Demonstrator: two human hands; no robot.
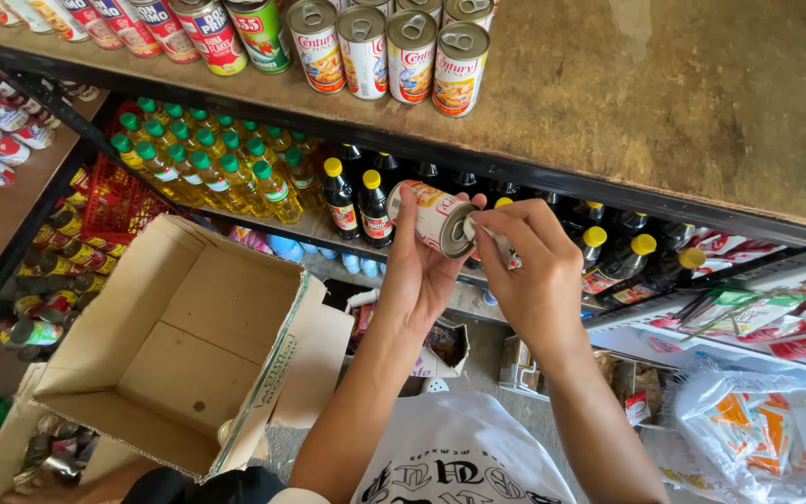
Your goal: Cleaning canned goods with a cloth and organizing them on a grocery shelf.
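- Head view, hands: left hand [419,271] wraps a small tin can [437,217] from below and behind, fingers curled round its side, thumb up along the near edge. The can lies tilted, long axis running from upper left to lower right, its metal end facing the right hand [534,271].
- Right-hand fingers [489,227] are pinched narrow against that metal end, at or on the rim; whether they hold a pull tab or something small I cannot tell. Both hands touch the can, the left bearing it, the right only at its end.
- Head view, surroundings: the can is held in the air in front of a wooden shelf [701,103], below a row of upright cans [389,51] standing on it. Behind it stand dark sauce bottles [356,201] with yellow caps, and further left oil bottles [226,159] with green caps.
- An open cardboard box [179,345] sits at lower left, well apart from the hands.
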